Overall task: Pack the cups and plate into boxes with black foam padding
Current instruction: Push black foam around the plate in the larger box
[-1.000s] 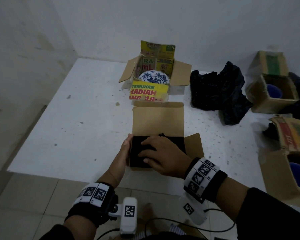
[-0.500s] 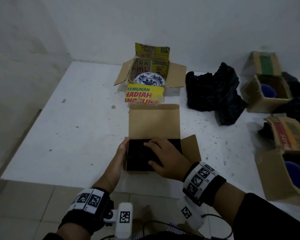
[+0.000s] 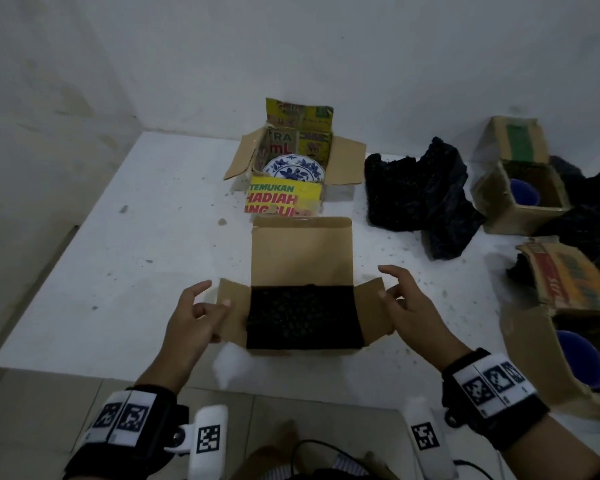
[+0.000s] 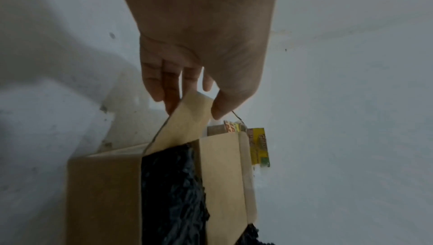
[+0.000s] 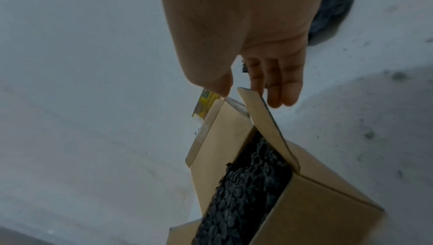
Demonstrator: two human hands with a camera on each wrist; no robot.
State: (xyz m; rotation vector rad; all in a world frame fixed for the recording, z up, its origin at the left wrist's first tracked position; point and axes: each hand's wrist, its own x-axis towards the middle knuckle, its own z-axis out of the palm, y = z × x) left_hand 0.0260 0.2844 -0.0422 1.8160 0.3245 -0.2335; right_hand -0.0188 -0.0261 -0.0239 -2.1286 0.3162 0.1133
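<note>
A plain brown box (image 3: 302, 251) stands near the table's front edge, its lid flap upright and black foam (image 3: 303, 317) filling it to the top. My left hand (image 3: 219, 299) pinches the box's left side flap (image 4: 187, 119), thumb on the inner face and fingers behind. On the other side my right hand (image 3: 385, 285) pinches the top corner of the right side flap (image 5: 262, 115). Behind, a blue-and-white plate (image 3: 293, 169) lies in an open printed box (image 3: 281, 199). Blue cups (image 3: 523, 195) (image 3: 582, 358) sit in two boxes at the right.
A heap of loose black foam (image 3: 420, 195) lies right of the plate box, with more dark foam around the cup boxes (image 3: 520, 216) (image 3: 534, 358). The white table (image 3: 153, 237) meets walls at the left and back. Tiled floor shows below its front edge.
My right hand has lifted off the foam and moved to the right flap. My left hand has come off the box's side and taken the left flap, which now stands out.
</note>
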